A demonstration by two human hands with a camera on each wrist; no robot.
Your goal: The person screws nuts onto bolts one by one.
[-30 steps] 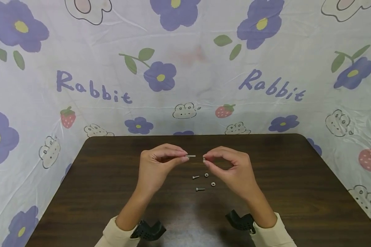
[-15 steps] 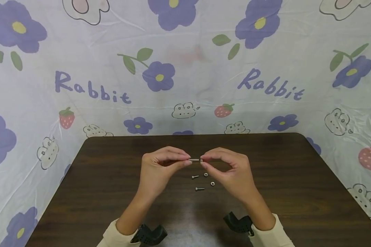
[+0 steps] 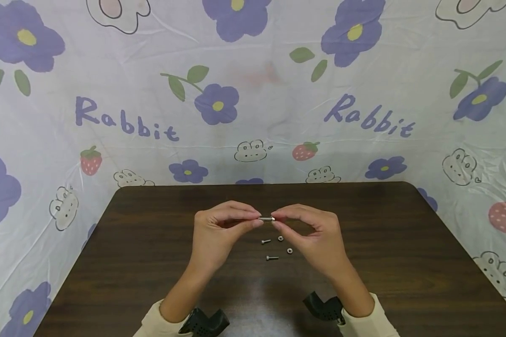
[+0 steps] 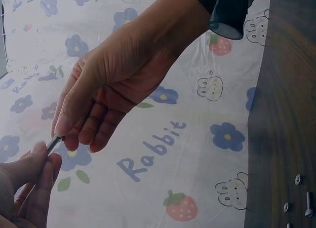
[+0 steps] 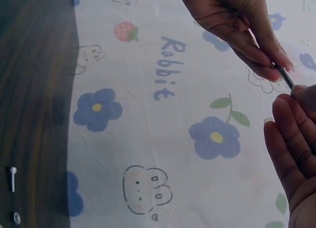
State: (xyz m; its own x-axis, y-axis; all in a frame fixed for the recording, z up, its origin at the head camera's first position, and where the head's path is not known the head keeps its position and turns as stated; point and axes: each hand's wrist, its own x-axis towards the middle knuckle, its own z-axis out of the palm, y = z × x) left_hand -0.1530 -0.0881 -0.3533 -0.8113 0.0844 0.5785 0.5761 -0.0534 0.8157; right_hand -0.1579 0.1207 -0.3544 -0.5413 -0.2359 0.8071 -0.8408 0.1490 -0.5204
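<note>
My left hand (image 3: 217, 229) pinches a thin silver bolt (image 3: 266, 218) between thumb and fingertips, its shank pointing right and its head hidden in the fingers. Opposite it, my right hand (image 3: 314, 234) pinches a small metal nut (image 3: 273, 219), mostly covered by thumb and forefinger, right at the bolt's tip. Both hands are raised over the dark table. The left wrist view shows the bolt shank (image 4: 53, 144) spanning the short gap between the two sets of fingertips. From the right wrist, the same shank (image 5: 283, 76) runs up to the right thumb.
Below the hands, a short bolt (image 3: 265, 242), a longer bolt (image 3: 272, 258) and two nuts, one farther (image 3: 280, 238) and one nearer (image 3: 289, 251), lie on the brown wooden table (image 3: 152, 267). A flower-printed cloth (image 3: 253, 117) hangs behind and beside it.
The hands have come together: the gap between the bolt's tip and the nut has closed. The left hand moved slightly right, the right slightly left. Loose bolts and nuts stay put.
</note>
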